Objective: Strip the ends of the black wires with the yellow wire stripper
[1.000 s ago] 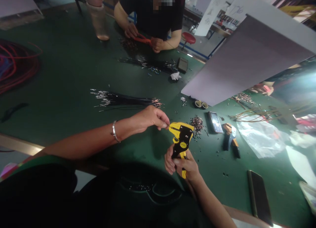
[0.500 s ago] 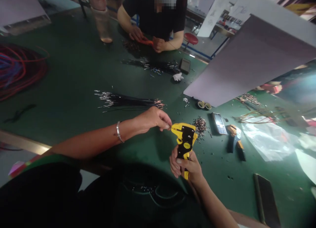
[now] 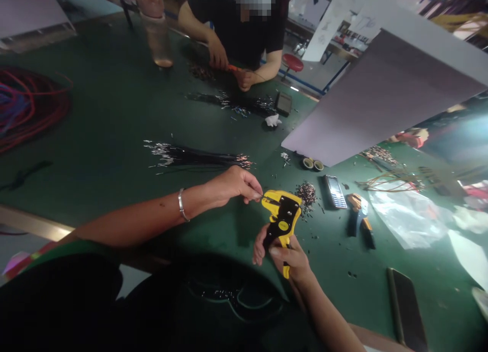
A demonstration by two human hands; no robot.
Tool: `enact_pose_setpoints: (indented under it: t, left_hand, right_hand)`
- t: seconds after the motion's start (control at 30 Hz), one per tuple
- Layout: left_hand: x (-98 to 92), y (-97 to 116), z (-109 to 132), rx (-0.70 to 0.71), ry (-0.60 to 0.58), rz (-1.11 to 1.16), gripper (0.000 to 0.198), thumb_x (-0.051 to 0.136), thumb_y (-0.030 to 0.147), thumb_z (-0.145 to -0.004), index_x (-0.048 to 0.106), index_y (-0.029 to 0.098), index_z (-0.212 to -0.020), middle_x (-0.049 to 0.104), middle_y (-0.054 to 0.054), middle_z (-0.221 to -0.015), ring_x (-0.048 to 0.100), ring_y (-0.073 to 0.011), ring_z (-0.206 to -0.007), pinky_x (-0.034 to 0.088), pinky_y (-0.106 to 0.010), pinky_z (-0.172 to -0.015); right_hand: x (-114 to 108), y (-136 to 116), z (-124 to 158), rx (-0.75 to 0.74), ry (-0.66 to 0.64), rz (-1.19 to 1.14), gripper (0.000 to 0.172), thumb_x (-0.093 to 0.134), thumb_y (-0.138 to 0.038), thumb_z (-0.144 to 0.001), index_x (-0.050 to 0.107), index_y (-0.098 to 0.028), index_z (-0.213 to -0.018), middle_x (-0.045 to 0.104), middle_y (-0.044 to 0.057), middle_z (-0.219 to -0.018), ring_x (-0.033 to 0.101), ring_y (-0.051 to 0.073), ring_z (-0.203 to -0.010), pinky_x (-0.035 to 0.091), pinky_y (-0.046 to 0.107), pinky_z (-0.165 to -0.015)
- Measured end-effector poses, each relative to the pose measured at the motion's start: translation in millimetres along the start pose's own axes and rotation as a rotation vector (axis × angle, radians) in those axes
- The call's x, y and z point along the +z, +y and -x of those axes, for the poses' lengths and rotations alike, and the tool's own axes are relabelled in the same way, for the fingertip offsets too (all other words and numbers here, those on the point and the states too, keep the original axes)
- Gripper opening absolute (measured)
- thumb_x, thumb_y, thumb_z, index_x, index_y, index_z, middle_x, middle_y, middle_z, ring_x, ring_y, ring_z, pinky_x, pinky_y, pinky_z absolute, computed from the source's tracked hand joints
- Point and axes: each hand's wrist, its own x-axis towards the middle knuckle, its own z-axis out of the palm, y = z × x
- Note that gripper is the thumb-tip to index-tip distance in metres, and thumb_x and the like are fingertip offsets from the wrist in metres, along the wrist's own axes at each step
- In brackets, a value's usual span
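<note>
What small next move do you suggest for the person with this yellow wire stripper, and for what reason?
Probably squeeze the handle of the yellow-and-black wire stripper once with the right hand. The left hand pinches a thin wire with its end at the tool's yellow jaws, and the right hand already wraps the grip.

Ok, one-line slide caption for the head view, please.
Right hand grips a yellow wire stripper; left hand holds a thin wire at its jaws.
</note>
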Motion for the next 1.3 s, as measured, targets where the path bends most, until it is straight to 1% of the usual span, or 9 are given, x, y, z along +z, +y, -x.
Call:
enact_pose_setpoints:
  t: [0.1, 0.17, 0.27, 0.33, 0.5, 0.73, 0.93, 1.1, 1.3]
  left_hand:
    - [-0.2, 3, 2, 0.000, 0.017, -0.010, 0.007, 0.071, 0.010, -0.059, 0.071, 0.012, -0.066, 0.068, -0.004, -0.060, 0.056, -0.0087, -0.050, 0.044, -0.024, -0.052]
    - [-0.2, 6, 3, 0.007, 0.023, -0.017, 0.006, 0.071, 0.009, -0.059, 0.071, 0.012, -0.065, 0.068, -0.003, -0.059, 0.055, -0.0085, -0.050, 0.044, -0.024, -0.052]
    - [-0.8, 10, 5, 0.021, 0.013, -0.026, 0.006, 0.071, 0.008, -0.059, 0.070, 0.011, -0.065, 0.067, -0.003, -0.057, 0.054, -0.0080, -0.048, 0.043, -0.023, -0.051]
    - [-1.4, 10, 4, 0.030, 0.017, -0.028, 0.007, 0.070, 0.008, -0.060, 0.070, 0.011, -0.066, 0.067, -0.003, -0.058, 0.055, -0.0079, -0.049, 0.044, -0.023, -0.052]
    - [-1.9, 10, 4, 0.052, 0.006, -0.016, 0.007, 0.071, 0.008, -0.060, 0.071, 0.011, -0.066, 0.067, -0.002, -0.058, 0.056, -0.0083, -0.050, 0.044, -0.023, -0.053]
    - [-0.9, 8, 5, 0.062, -0.011, -0.053, 0.007, 0.073, 0.011, -0.060, 0.072, 0.012, -0.067, 0.068, -0.002, -0.059, 0.056, -0.0077, -0.051, 0.044, -0.023, -0.054]
    - [1.6, 12, 7, 0.053, -0.011, -0.054, 0.007, 0.071, 0.008, -0.058, 0.070, 0.014, -0.063, 0.064, 0.000, -0.054, 0.054, -0.0076, -0.050, 0.044, -0.024, -0.054]
    - [3.2, 15, 7, 0.048, -0.009, -0.056, 0.009, 0.070, 0.006, -0.057, 0.070, 0.014, -0.061, 0.063, 0.001, -0.053, 0.053, -0.0073, -0.050, 0.043, -0.023, -0.053]
    - [2.4, 14, 7, 0.063, -0.016, -0.072, 0.010, 0.069, 0.004, -0.057, 0.070, 0.013, -0.062, 0.063, 0.001, -0.054, 0.054, -0.0070, -0.051, 0.043, -0.022, -0.054]
  right_hand:
    - [4, -4, 0, -0.001, -0.042, 0.017, 0.038, 0.077, -0.032, -0.067, 0.062, -0.013, -0.095, 0.065, 0.006, -0.076, 0.062, 0.023, -0.068, 0.052, 0.043, -0.068]
    - [4, -7, 0, -0.008, -0.053, 0.030, 0.043, 0.075, -0.033, -0.068, 0.061, -0.013, -0.103, 0.066, 0.008, -0.081, 0.063, 0.024, -0.072, 0.051, 0.045, -0.073]
    - [2, -9, 1, -0.021, -0.051, 0.047, 0.054, 0.069, -0.036, -0.071, 0.057, -0.012, -0.117, 0.068, 0.010, -0.088, 0.063, 0.025, -0.076, 0.049, 0.046, -0.077]
    - [0, -10, 0, -0.034, -0.046, 0.054, 0.057, 0.066, -0.038, -0.072, 0.056, -0.012, -0.121, 0.068, 0.011, -0.091, 0.062, 0.025, -0.077, 0.049, 0.046, -0.077]
    - [-3, -8, 0, -0.061, -0.043, 0.066, 0.053, 0.062, -0.040, -0.077, 0.056, -0.011, -0.121, 0.067, 0.011, -0.087, 0.062, 0.024, -0.073, 0.050, 0.047, -0.075]
    - [-1, -6, 1, -0.045, -0.028, 0.034, 0.052, 0.061, -0.044, -0.078, 0.058, -0.011, -0.118, 0.064, 0.008, -0.080, 0.059, 0.023, -0.067, 0.051, 0.044, -0.067]
    - [0, -6, 1, -0.022, -0.029, 0.037, 0.052, 0.061, -0.048, -0.079, 0.059, -0.011, -0.115, 0.062, 0.007, -0.077, 0.057, 0.021, -0.064, 0.050, 0.042, -0.063]
    - [1, -4, 2, -0.029, -0.027, 0.026, 0.049, 0.061, -0.048, -0.080, 0.060, -0.011, -0.113, 0.061, 0.007, -0.077, 0.056, 0.021, -0.065, 0.049, 0.041, -0.063]
    - [4, -5, 3, -0.011, -0.002, 0.050, 0.047, 0.064, -0.048, -0.079, 0.060, -0.013, -0.109, 0.060, 0.006, -0.075, 0.056, 0.020, -0.064, 0.049, 0.041, -0.063]
